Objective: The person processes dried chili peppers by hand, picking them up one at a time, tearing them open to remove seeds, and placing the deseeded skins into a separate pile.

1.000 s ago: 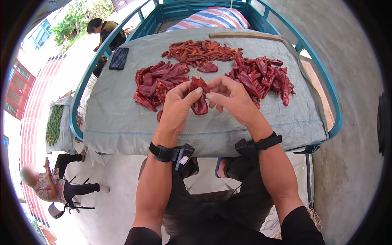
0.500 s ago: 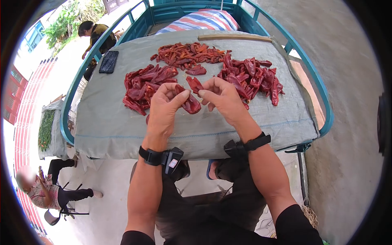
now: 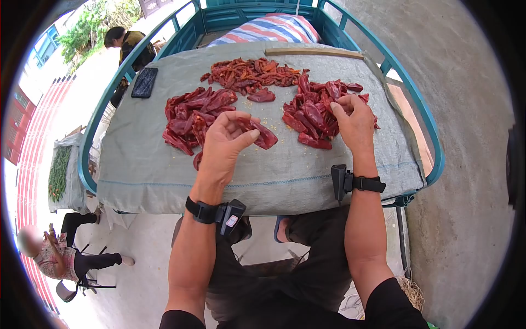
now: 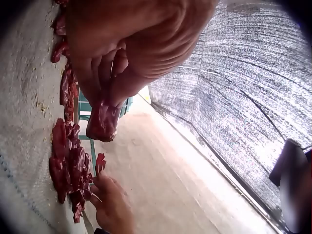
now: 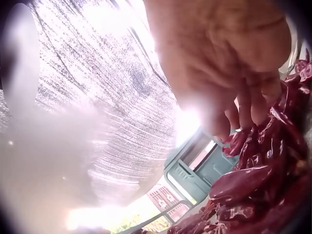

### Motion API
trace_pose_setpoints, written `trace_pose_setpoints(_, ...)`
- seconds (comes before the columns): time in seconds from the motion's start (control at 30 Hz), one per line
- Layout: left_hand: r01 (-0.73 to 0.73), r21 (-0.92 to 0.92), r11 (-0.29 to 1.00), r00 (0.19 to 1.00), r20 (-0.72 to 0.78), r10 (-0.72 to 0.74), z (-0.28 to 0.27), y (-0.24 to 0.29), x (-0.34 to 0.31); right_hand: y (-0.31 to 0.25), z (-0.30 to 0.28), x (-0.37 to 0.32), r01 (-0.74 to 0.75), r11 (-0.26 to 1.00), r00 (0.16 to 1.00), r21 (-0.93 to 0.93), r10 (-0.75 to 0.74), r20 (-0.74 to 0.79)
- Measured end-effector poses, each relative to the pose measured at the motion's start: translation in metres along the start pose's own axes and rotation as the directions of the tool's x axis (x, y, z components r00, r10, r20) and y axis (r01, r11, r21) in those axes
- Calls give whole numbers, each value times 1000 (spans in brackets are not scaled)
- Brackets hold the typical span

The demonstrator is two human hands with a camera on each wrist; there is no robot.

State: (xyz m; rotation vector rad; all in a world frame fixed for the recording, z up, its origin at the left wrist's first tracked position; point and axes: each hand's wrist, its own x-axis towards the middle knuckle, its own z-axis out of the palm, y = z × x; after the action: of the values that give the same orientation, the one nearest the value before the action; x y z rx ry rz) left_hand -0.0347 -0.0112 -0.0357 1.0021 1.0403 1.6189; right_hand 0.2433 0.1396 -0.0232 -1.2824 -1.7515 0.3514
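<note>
My left hand [image 3: 223, 141] pinches a dark red dried chili pepper [image 3: 267, 137] between thumb and fingers, over the front middle of the grey sheet [image 3: 263, 189]. In the left wrist view the lower end of this pepper [image 4: 103, 124] points away from the fingertips. Over the right-hand chili pile [image 3: 313, 116] is my right hand [image 3: 356, 126], its thumb and fingers bent together. The left wrist view shows a small red pepper piece [image 4: 100, 162] at its fingertips. Glossy whole chilies [image 5: 241, 184] lie close under that hand in the right wrist view.
Another chili pile [image 3: 192, 112] lies left, with smaller orange-red pieces [image 3: 252, 72] behind and a lone chili [image 3: 262, 96] between. A phone [image 3: 144, 82] and a wooden strip [image 3: 312, 52] rest on the sheet. Teal rails [image 3: 413, 82] flank it. Two people are at left.
Both hands first held one pepper together; it then came apart in two. My right hand has moved right to the pile with the smaller piece, while the left keeps the larger.
</note>
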Motion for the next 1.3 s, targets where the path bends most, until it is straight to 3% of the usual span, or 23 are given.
trace_pose_setpoints(0.03, -3, -11, 1000, 1000, -4, 3, 1, 0, 0, -1, -1, 0, 15, 999, 1000, -38, -15, -8)
trace_pose_setpoints(0.13, -24, -42, 999, 999, -23, 23, 4, -2, 1, -5, 2, 0, 48, 996, 998, 76, -45, -50)
trace_pose_setpoints(0.23, -58, -65, 996, 997, -46, 55, 4, -4, 2, -33, 2, -8, -56, 918, 983, 393, -17, 181)
trace_pose_setpoints(0.27, -60, -72, 996, 997, -47, 57, 5, -4, 2, -46, 1, -12, -182, 856, 940, 483, 8, 340)
trace_pose_setpoints(0.37, -77, -61, 995, 996, -52, 74, 9, -3, 3, -67, 14, -25, -302, 779, 803, 549, -102, 587)
trace_pose_setpoints(0.57, -75, -1, 997, 996, -43, 75, 9, -2, 0, -83, 31, -40, -267, 771, 758, 578, -203, 620)
trace_pose_setpoints(0.67, -72, -27, 997, 997, -30, 71, 13, -1, -1, -76, 35, -40, -249, 801, 756, 545, -191, 626)
trace_pose_setpoints(0.87, -64, -39, 997, 998, 11, 64, 8, -3, -1, -79, 35, -38, -357, 764, 758, 537, -98, 645)
trace_pose_setpoints(0.97, -81, -46, 996, 995, -71, 77, 6, -8, 1, -82, 40, -41, -218, 773, 813, 595, -193, 549)
trace_pose_setpoints(1.07, -65, -48, 997, 985, -166, 56, 0, -10, 4, -103, 28, -50, 151, 868, 841, 473, -364, 400)
trace_pose_setpoints(1.17, -40, -28, 999, 990, -137, 36, -2, -14, 4, -102, 40, -55, 305, 839, 810, 450, -477, 340)
trace_pose_setpoints(1.3, 12, -37, 999, 992, -126, -16, 2, -11, 3, -102, 38, -56, 332, 852, 820, 404, -473, 323)
